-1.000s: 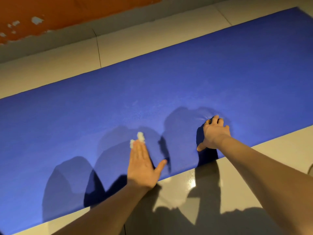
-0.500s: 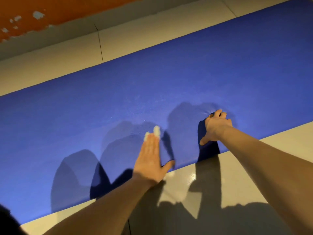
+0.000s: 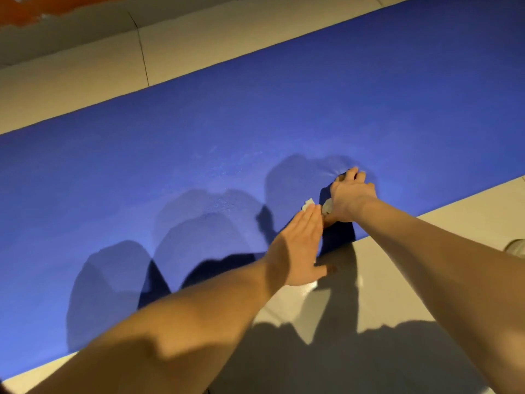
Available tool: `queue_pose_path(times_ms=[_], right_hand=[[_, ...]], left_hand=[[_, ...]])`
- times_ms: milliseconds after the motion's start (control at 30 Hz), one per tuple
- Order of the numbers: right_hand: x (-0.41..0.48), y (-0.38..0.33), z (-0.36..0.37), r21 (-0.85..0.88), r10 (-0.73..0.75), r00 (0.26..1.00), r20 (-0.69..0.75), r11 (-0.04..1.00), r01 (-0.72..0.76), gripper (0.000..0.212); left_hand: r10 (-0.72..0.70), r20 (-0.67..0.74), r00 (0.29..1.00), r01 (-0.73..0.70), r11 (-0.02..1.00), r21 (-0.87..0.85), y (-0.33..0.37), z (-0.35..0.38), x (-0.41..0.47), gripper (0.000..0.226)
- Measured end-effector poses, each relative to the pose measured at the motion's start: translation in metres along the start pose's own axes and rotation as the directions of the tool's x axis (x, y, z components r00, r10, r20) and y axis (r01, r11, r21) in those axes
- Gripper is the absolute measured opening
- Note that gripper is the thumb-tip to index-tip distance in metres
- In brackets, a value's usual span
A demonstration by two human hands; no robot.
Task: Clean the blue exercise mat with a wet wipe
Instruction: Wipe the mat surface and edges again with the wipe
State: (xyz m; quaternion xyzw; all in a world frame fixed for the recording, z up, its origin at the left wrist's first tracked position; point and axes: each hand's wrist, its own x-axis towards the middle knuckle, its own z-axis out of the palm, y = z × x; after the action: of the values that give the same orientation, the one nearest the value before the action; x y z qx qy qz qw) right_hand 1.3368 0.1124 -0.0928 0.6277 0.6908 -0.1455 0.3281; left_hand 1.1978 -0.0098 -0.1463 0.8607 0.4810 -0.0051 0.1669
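The blue exercise mat (image 3: 255,123) lies flat on the floor and runs across the whole view. My left hand (image 3: 298,245) lies flat near the mat's near edge, fingers straight, pressing a small white wet wipe (image 3: 308,204) that peeks out past the fingertips. Just to its right, my right hand (image 3: 350,197) bears down on the mat with bent fingers, and the mat puckers at its fingertips. The two hands almost touch. Most of the wipe is hidden under my left fingers.
Pale glossy floor tiles (image 3: 397,280) border the mat on the near side and the far side. A grey skirting and an orange wall (image 3: 56,7) run along the top left. A small grey object (image 3: 515,247) shows at the right edge.
My left hand has slid the wipe to the right along the mat, up to my right hand. The right hand has stayed planted on the same spot.
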Motion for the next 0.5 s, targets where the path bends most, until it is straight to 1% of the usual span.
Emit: queue_pose_path(times_ms=[33, 100, 167, 200, 233, 267, 300, 333, 400, 433, 500], right_hand=[[0.0, 0.002, 0.001, 0.0, -0.004, 1.0, 0.005, 1.0, 0.004, 0.127], [-0.002, 0.005, 0.0, -0.005, -0.018, 1.0, 0.018, 1.0, 0.019, 0.138], [-0.002, 0.009, 0.001, 0.021, -0.025, 0.999, 0.03, 0.999, 0.025, 0.141], [-0.001, 0.01, 0.0, 0.033, -0.033, 0.999, 0.035, 0.999, 0.032, 0.142], [-0.002, 0.011, 0.001, 0.04, -0.037, 0.999, 0.039, 0.999, 0.036, 0.142], [-0.002, 0.012, 0.001, 0.044, -0.036, 0.999, 0.041, 0.998, 0.034, 0.142], [-0.003, 0.011, 0.0, 0.046, -0.03, 0.999, 0.039, 0.999, 0.028, 0.142], [-0.003, 0.01, -0.001, 0.042, -0.025, 0.999, 0.039, 0.999, 0.024, 0.142], [-0.002, 0.007, -0.004, 0.032, -0.025, 0.999, 0.048, 0.999, 0.023, 0.143], [-0.002, 0.006, -0.005, 0.029, -0.023, 0.999, 0.048, 0.999, 0.021, 0.143], [-0.001, 0.004, -0.005, 0.02, -0.02, 0.999, 0.043, 1.0, 0.019, 0.142]], left_hand=[[0.029, -0.001, 1.0, -0.029, 0.999, 0.044, -0.007, -0.003, -0.004, 0.112], [-0.008, -0.029, 1.0, 0.01, 0.997, 0.076, -0.022, -0.01, -0.025, 0.113], [-0.093, -0.081, 0.992, 0.093, 0.996, -0.013, -0.034, -0.014, -0.06, 0.115], [-0.156, -0.114, 0.981, 0.149, 0.987, -0.066, -0.04, -0.013, -0.085, 0.116], [-0.215, -0.134, 0.967, 0.205, 0.975, -0.084, -0.045, -0.01, -0.111, 0.116], [-0.266, -0.126, 0.956, 0.257, 0.963, -0.084, -0.05, -0.007, -0.134, 0.115], [-0.298, -0.09, 0.95, 0.293, 0.954, -0.069, -0.052, -0.006, -0.153, 0.114], [-0.309, -0.067, 0.949, 0.307, 0.951, -0.042, -0.052, -0.005, -0.164, 0.113], [-0.327, -0.052, 0.944, 0.327, 0.945, -0.008, -0.048, -0.003, -0.163, 0.114], [-0.338, -0.029, 0.941, 0.337, 0.941, -0.021, -0.043, -0.002, -0.154, 0.117], [-0.297, -0.042, 0.954, 0.296, 0.955, -0.037, -0.037, 0.002, -0.13, 0.12]])
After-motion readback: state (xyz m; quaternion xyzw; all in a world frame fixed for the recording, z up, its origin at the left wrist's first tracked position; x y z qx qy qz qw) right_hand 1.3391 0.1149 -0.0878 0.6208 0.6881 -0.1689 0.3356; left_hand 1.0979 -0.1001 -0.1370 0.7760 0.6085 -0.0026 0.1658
